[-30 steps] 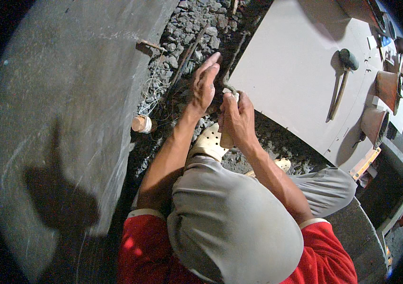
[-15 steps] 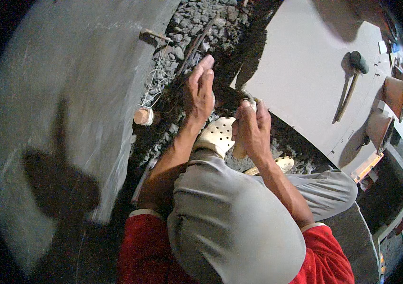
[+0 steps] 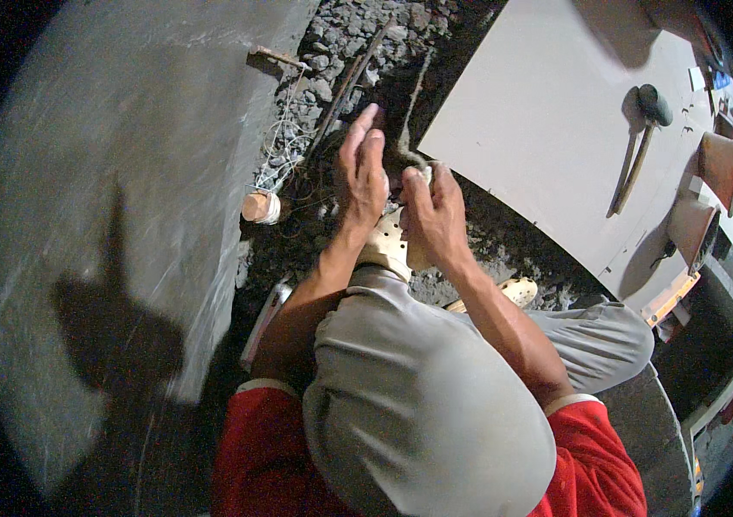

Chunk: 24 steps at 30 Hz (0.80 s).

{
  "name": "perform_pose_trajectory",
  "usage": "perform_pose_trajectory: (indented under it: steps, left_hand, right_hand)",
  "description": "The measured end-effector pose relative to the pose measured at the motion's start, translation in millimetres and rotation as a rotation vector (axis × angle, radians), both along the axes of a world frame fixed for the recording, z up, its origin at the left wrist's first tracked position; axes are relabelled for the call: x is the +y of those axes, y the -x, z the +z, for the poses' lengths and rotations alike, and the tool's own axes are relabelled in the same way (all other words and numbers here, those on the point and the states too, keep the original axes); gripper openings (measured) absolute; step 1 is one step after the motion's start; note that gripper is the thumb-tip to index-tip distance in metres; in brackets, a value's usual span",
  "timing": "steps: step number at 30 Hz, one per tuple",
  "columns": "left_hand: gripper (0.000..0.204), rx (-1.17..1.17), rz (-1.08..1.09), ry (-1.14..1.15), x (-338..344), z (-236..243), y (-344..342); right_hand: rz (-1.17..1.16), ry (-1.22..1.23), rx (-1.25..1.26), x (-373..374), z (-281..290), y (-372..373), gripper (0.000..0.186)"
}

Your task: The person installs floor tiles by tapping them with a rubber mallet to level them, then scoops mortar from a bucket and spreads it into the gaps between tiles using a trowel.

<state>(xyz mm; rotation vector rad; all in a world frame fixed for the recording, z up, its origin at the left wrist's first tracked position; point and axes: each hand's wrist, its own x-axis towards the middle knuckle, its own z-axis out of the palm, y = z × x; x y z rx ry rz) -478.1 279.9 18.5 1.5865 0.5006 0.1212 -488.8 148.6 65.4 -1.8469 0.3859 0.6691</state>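
Note:
My right hand (image 3: 437, 211) is closed with thumb and fingers pinching a fuzzy grey rope (image 3: 407, 142). Past the fingertips the rope bends and runs away along the dark gap by the pale slab. Below that hand a tan piece (image 3: 418, 256) shows in part; I cannot tell what it is. Just to the left, my left hand (image 3: 363, 177) is raised with its fingers stretched out, palm turned toward the right hand, with nothing visible in it. Both hands are above my cream clog (image 3: 385, 244) with holes.
A large pale slab (image 3: 521, 112) lies at right, bearing a black-headed mallet (image 3: 642, 159). Brown pieces (image 3: 715, 168) and a yellow-orange bar (image 3: 672, 299) lie beyond. Rubble (image 3: 323, 52), a rod (image 3: 351, 86) and a string-wound block (image 3: 261, 207) border the grey surface (image 3: 125, 112).
My right hand has moved left, closer to my left hand. The rope now shows stretched out beyond the fingers. My left hand has hardly moved.

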Motion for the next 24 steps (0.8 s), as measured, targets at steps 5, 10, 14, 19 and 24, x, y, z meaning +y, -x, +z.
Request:
perform_pose_trajectory:
  steps: [5,10,14,19,24]
  left_hand:
    - [0.047,0.058,0.114,-0.028,13,0,8]
    - [0.042,0.077,0.114,0.010,20,3,18]
    - [0.033,0.269,0.029,0.272,9,10,26]
    - [0.043,0.193,-0.045,0.309,-8,5,17]
    - [0.039,-0.001,-0.213,0.091,1,-1,2]
  right_hand:
    - [-0.035,-0.041,0.065,-1,30,17,0.033]
    - [0.073,0.032,-0.014,-33,41,32,0.035]
    - [0.137,0.009,-0.004,-78,58,31,0.028]
    - [0.630,0.229,0.018,-132,102,5,0.032]
    - [0.821,0.318,0.203,-140,103,-18,0.033]
